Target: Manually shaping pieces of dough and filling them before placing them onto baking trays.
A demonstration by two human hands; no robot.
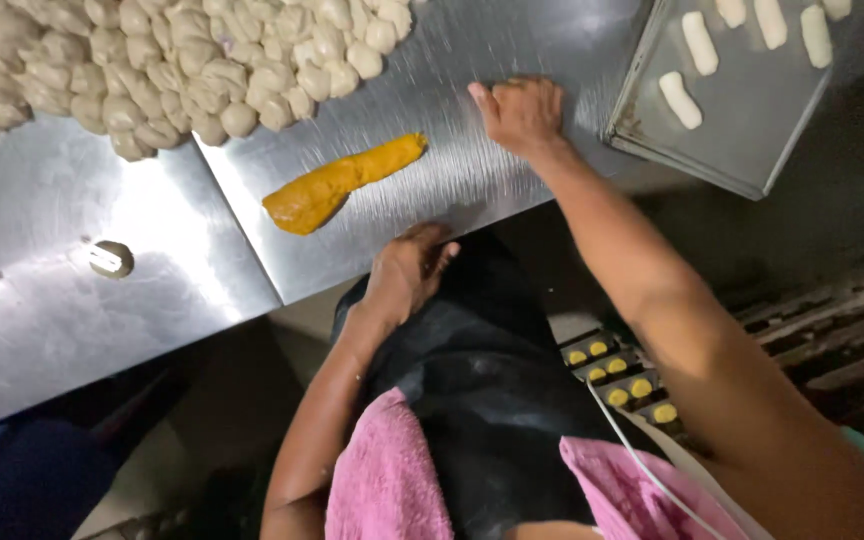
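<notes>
The right hand [520, 112] lies flat, fingers spread and holding nothing, pressed on the brushed steel counter [72, 300]. The left hand [407, 275] rests loosely curled, also holding nothing, at the counter's near edge. The orange-yellow roll of filling [337, 183] lies between them, left of the right hand, its long axis running near-left to far-right; the left hand is slightly nearer.

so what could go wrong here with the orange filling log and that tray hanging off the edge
1. The metal tray overhangs the steel table at its near corner; a knock from the right hand pressing beside it could tip the shaped dough pieces.
2. The orange filling log lies near the table edge, close to the left hand, and might get brushed off.
</notes>
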